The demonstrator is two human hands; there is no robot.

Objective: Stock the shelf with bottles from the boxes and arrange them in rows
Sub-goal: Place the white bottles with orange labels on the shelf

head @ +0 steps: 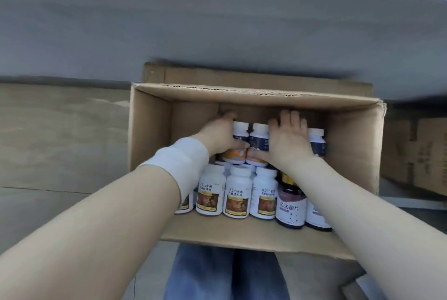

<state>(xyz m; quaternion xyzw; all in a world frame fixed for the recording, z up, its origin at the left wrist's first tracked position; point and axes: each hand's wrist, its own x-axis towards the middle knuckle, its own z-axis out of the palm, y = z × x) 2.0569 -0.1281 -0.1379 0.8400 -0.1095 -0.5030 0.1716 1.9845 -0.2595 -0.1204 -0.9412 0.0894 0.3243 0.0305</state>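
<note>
An open cardboard box (254, 93) lies in front of me with bottles inside. At the back stand navy-labelled bottles with white caps (260, 135). My left hand (217, 135) curls round the leftmost navy bottle (240, 130), fingers behind it and thumb across its front. My right hand (287, 140) lies flat over the neighbouring navy bottles, fingers straight, thumb stretched left. One more navy bottle (316, 140) shows to its right. Nearer me stand white bottles with brown pictures (238, 193) and dark bottles with purple-white labels (290, 205).
Orange-and-white bottles (233, 155) sit under my hands. A second cardboard box (420, 154) stands at the right, and a flap (217, 74) sticks out behind the open box. A grey wall rises beyond. My jeans-clad legs (217, 275) are below the box.
</note>
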